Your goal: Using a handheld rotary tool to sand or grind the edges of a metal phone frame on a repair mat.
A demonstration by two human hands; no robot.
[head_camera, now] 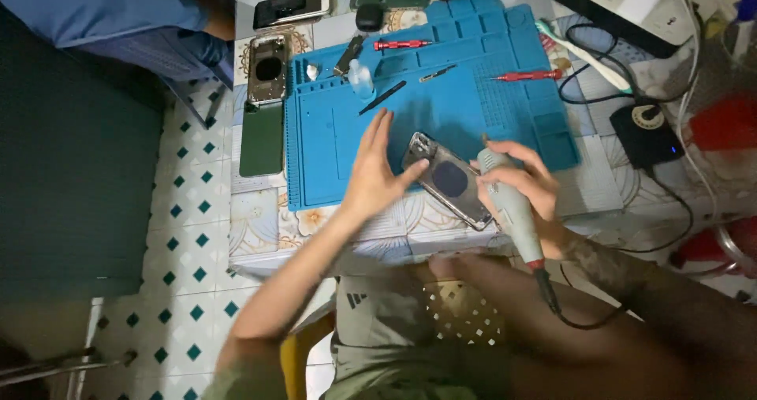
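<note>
I see the phone back housing (448,179) lying tilted across the lower edge of the blue repair mat (331,163), part on the mat, part on the patterned tabletop (260,219).

1. Left hand (372,175): open, fingers spread and extended, holding nothing. Thumb tip touches the housing's left edge; palm sits just beside it, over the mat edge.
2. Right hand (524,181): wrapped shut around a grey rotary tool (509,203), pen-style grip. Tool head points toward the housing's right edge; I cannot tell if the bit makes contact. Cord (568,313) exits the tool's rear toward the lap.

Other items on mat, approx. upper area: 2 red screwdrivers (402,44) (530,75), black spudger (383,97), small clear bottle (361,78). A 2nd back housing (268,69) lies left of the mat, above a dark green phone case (262,138). A smartphone (292,7) lies farther up.
</note>
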